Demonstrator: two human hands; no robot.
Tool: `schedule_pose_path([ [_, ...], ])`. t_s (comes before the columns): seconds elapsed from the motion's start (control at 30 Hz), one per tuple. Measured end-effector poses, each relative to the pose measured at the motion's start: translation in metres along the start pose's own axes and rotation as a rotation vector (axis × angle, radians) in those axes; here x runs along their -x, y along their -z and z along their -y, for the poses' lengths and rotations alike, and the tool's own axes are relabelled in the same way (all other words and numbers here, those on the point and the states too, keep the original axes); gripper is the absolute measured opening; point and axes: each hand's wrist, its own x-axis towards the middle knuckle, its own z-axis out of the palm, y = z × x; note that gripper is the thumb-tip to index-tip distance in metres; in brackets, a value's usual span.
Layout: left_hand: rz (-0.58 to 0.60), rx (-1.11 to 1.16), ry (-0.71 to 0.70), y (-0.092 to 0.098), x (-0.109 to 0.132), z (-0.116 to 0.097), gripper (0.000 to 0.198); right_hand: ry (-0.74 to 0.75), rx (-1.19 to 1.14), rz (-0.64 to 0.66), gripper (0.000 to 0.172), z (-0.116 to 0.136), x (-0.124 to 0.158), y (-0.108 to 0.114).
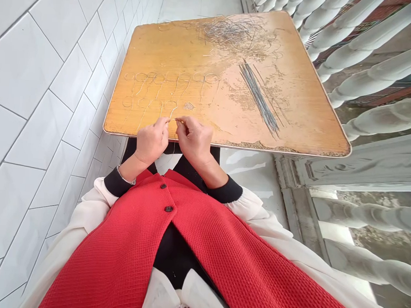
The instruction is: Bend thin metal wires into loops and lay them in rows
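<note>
Both of my hands meet at the near edge of the worn wooden table, fingertips a short way apart. My left hand is closed in a pinch on a thin wire. Opposite it, my right hand pinches the same wire, and a loose length of it dangles below the table edge. Just beyond my fingers lie bent wire loops with tails, set out in two rows. The fingertips partly hide the held stretch of wire.
A bundle of straight wires lies right of the loops. Farther back is a tangled heap of wire. A white tiled wall runs along the left, and a white balustrade along the right.
</note>
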Motion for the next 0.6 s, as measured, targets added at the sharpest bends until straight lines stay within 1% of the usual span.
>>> schedule_pose_path([
  [0.07,-0.013,0.023,0.022,0.000,-0.001,0.000,0.026,-0.069,-0.105,0.046,0.023,0.000,-0.001,0.002],
  [0.17,-0.034,0.068,0.042,0.002,-0.002,0.000,0.023,-0.203,-0.303,0.168,0.030,0.002,-0.002,0.008],
  [0.23,-0.043,0.134,0.057,0.003,-0.003,0.000,0.020,-0.279,-0.414,0.232,0.031,0.004,-0.002,0.013],
  [0.27,-0.034,0.185,0.067,0.004,-0.003,0.000,0.018,-0.310,-0.456,0.245,0.030,0.005,-0.002,0.014],
  [0.4,0.055,0.462,0.149,0.002,-0.005,0.001,0.013,-0.393,-0.548,0.188,0.022,0.009,-0.002,0.013],
  [0.5,0.044,0.591,0.231,-0.002,-0.008,0.000,0.008,-0.430,-0.580,0.136,0.020,0.011,-0.002,0.007],
  [0.6,0.048,0.681,0.334,-0.005,-0.011,-0.003,0.006,-0.455,-0.602,0.110,0.019,0.011,-0.002,0.003],
])
